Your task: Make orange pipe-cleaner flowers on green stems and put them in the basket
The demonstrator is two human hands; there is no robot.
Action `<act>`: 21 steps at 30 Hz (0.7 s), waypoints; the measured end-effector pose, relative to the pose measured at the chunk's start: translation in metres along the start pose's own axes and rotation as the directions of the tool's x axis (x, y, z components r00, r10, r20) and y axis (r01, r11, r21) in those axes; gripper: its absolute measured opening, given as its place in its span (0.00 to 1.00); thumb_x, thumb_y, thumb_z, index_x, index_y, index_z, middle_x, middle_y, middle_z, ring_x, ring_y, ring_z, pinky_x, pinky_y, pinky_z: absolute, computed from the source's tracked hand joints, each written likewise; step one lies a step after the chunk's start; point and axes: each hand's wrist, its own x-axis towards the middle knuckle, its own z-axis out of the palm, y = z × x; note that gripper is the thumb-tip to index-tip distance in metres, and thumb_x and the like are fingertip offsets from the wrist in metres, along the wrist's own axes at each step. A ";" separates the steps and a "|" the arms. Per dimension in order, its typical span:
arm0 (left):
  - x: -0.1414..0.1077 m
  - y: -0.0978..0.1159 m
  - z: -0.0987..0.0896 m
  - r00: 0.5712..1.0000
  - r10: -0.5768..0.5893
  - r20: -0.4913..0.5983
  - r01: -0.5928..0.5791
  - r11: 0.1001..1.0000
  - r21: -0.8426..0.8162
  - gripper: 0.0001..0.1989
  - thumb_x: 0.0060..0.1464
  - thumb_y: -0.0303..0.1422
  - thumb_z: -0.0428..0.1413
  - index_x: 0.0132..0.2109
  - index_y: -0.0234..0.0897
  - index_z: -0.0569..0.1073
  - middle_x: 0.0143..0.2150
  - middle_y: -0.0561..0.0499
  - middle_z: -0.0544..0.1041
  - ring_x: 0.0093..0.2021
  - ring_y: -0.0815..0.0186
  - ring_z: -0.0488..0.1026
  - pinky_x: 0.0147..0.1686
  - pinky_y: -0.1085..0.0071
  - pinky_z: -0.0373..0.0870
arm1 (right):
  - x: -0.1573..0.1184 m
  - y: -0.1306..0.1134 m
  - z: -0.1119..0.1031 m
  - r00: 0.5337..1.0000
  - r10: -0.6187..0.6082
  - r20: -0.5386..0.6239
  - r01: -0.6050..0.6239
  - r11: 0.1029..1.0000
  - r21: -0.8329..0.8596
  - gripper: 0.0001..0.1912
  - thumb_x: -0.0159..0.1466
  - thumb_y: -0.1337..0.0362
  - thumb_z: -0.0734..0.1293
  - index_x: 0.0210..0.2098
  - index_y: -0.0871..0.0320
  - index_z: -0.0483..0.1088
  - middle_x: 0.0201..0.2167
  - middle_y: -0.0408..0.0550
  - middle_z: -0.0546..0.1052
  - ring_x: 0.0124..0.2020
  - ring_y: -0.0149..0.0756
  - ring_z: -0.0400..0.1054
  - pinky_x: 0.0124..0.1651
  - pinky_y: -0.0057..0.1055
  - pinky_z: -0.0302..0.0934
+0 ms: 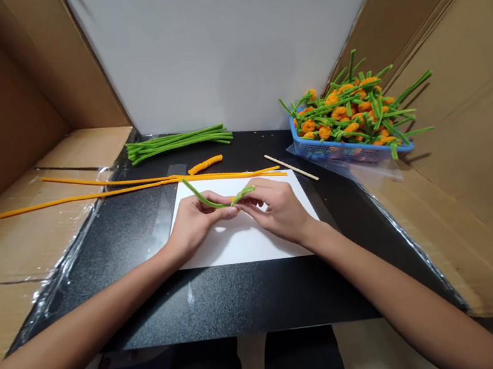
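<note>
Many made, one part-made in the hands.
On the black table (155,318), the far-right basket (323,148) is heaped with orange-and-green pieces (339,113) that look finished. Near the middle, over the white sheet (248,246), left hand (194,224) and right hand (283,208) pinch a green stem (199,197) with a bit of orange between fingertips; its joining looks incomplete. Far left, a green bundle (177,144) and long orange stems (63,203) look unused; an orange coil (206,165) lies wound but unjoined, a stick (291,167) to its right.
</note>
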 end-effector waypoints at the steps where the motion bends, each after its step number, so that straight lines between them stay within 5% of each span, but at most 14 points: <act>1: 0.000 -0.002 -0.001 1.000 -0.002 0.004 0.002 1.000 -0.015 0.14 0.38 0.34 0.74 0.33 0.34 0.81 0.31 0.46 0.83 0.32 0.63 0.80 0.36 0.70 0.74 | 0.000 0.001 -0.001 1.000 -0.011 0.020 0.010 1.000 0.009 0.08 0.67 0.69 0.65 0.35 0.57 0.76 0.32 0.49 0.78 0.33 0.37 0.70 0.37 0.33 0.63; 5: 0.001 -0.004 -0.002 1.000 0.001 0.018 0.000 0.996 -0.084 0.14 0.41 0.35 0.72 0.35 0.34 0.81 0.33 0.47 0.83 0.33 0.64 0.80 0.39 0.70 0.75 | 0.001 0.001 -0.005 0.996 -0.024 0.088 0.025 1.000 -0.013 0.09 0.68 0.70 0.63 0.37 0.57 0.76 0.33 0.49 0.78 0.33 0.36 0.70 0.37 0.32 0.63; 12: 0.000 0.000 0.000 0.997 0.064 0.046 -0.063 0.998 -0.031 0.14 0.41 0.35 0.73 0.35 0.34 0.81 0.33 0.49 0.83 0.32 0.65 0.79 0.37 0.71 0.76 | 0.001 -0.006 0.000 0.999 -0.048 -0.004 0.047 0.989 -0.140 0.07 0.66 0.70 0.64 0.34 0.60 0.73 0.29 0.47 0.75 0.30 0.34 0.66 0.34 0.31 0.60; 21: 0.002 -0.010 0.003 0.998 0.056 -0.007 -0.057 0.987 -0.149 0.13 0.43 0.36 0.71 0.34 0.34 0.80 0.32 0.49 0.82 0.31 0.66 0.79 0.38 0.70 0.77 | 0.002 -0.015 0.009 0.990 0.063 -0.124 -0.073 0.994 -0.077 0.05 0.63 0.70 0.66 0.30 0.60 0.73 0.26 0.44 0.73 0.29 0.32 0.65 0.35 0.30 0.57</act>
